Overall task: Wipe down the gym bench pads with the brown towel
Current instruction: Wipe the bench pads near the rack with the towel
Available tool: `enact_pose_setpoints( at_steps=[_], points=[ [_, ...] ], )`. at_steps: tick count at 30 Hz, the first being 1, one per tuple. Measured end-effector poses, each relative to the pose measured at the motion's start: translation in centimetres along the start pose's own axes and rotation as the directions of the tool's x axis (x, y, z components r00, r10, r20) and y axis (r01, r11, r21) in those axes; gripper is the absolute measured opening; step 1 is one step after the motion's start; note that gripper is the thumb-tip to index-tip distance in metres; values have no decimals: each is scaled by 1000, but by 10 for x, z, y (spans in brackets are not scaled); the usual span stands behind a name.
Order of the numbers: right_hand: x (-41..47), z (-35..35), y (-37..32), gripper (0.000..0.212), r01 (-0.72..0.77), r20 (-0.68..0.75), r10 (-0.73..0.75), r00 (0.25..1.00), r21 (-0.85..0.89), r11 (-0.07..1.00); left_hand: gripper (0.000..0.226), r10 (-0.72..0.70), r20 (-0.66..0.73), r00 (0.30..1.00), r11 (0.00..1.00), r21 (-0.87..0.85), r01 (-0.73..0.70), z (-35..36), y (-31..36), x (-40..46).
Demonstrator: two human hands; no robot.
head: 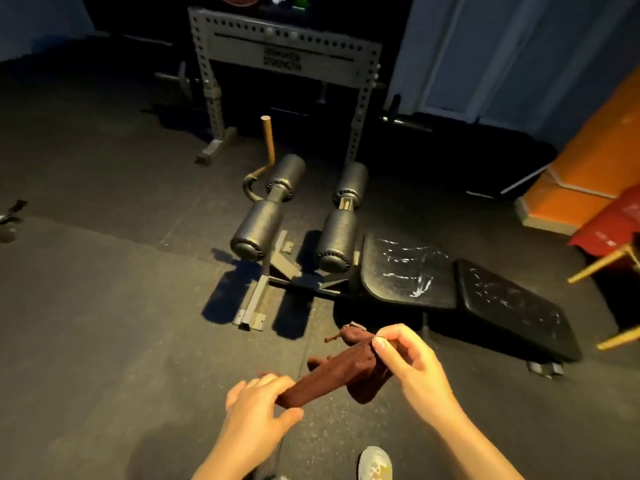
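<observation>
Both hands hold the brown towel (341, 370) above the floor: left hand (258, 401) grips one end, right hand (405, 362) pinches the other. The bench pads (408, 271) lie beyond in dim light.

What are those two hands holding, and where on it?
A brown towel, rolled up: the left hand grips its near end, the right hand pinches its far end.

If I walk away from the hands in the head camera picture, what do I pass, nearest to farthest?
Shoe → left hand → towel → foam rollers → orange post → grey rack.
</observation>
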State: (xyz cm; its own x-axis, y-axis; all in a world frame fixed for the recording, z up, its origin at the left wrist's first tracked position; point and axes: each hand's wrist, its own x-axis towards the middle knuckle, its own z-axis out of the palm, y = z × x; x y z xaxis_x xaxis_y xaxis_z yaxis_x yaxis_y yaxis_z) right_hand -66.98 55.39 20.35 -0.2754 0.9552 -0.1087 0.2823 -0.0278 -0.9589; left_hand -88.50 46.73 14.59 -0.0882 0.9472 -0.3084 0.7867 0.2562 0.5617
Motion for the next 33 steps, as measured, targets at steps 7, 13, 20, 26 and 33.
enact_pose_setpoints(
  at_steps=[7, 13, 20, 26, 33],
  points=[
    [-24, -82, 31, 19, -154, -414, 106, 904, -85, 984, 17, 98, 112, 989, 967, -244, -68, 12, 78, 58],
    [-39, -165, 59, 17, -246, -617, 160, 771, -56, 968, 5, 317, 242, 917, 942, -189, -276, 55, 157, 97],
    [-33, -261, 90, 20, -310, -644, 247, 724, 16, 950, 18, 317, 434, 843, 944, -58, -324, 103, 245, 124],
    [-36, -347, 109, 20, -317, -646, 220, 731, -36, 948, 29, 346, 427, 835, 871, 184, -455, 147, 326, 146],
    [-39, -433, 144, 21, -418, -621, 262, 739, -118, 901, 4, 412, 407, 815, 840, 176, -513, 189, 406, 197]
  ],
)
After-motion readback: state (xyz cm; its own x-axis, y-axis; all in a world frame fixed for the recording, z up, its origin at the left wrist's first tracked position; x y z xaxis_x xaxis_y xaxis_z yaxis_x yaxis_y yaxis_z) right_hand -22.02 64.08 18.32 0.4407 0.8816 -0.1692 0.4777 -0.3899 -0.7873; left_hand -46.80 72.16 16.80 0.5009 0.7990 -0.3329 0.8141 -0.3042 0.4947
